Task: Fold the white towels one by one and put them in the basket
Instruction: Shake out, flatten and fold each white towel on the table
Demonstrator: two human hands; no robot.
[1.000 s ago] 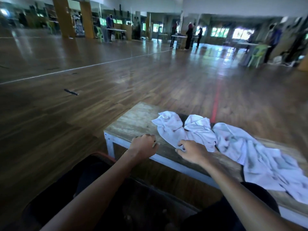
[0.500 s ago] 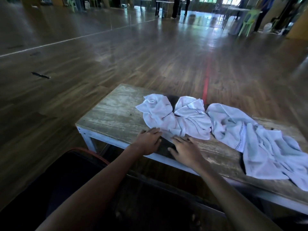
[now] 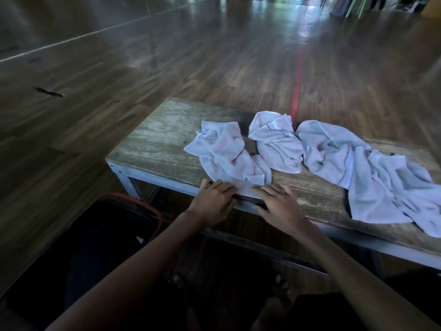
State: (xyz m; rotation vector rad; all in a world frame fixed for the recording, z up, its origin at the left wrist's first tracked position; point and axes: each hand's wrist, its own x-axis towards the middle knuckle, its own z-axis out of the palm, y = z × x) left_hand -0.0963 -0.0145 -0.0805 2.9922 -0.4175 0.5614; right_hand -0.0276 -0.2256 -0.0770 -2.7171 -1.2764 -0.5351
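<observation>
- A dark basket [image 3: 143, 201] with an orange-red rim stands on the floor below the table's near left corner, just left of the left forearm. What is inside it is too dark to make out.
- The left hand [image 3: 214, 202] lies palm down at the table's front edge. Its fingers are fairly straight, and the tips rest on the near left corner of the nearest white towel [image 3: 224, 155].
- The right hand [image 3: 282, 207] lies flat just beside it, with fingers spread wide and reaching onto the same towel's near edge. The thumb sits at the table's front rim. Neither hand curls round the cloth.
- That towel is crumpled. Its near hem is under the fingertips of both hands, and the rest is bunched up beyond them towards the table's middle.
- The wooden table [image 3: 162, 139] has a worn top on a pale metal frame, and its left part is bare wood.
- A second crumpled white towel [image 3: 278, 145], with a dotted band, sits just right of the first, close to or touching it.
- A larger heap of white towelling [image 3: 362, 173] spreads along the table's right side, well apart from both hands.
- Beyond the table lies a glossy wooden floor [image 3: 143, 56] with a red line [image 3: 297, 87] running away from it.
</observation>
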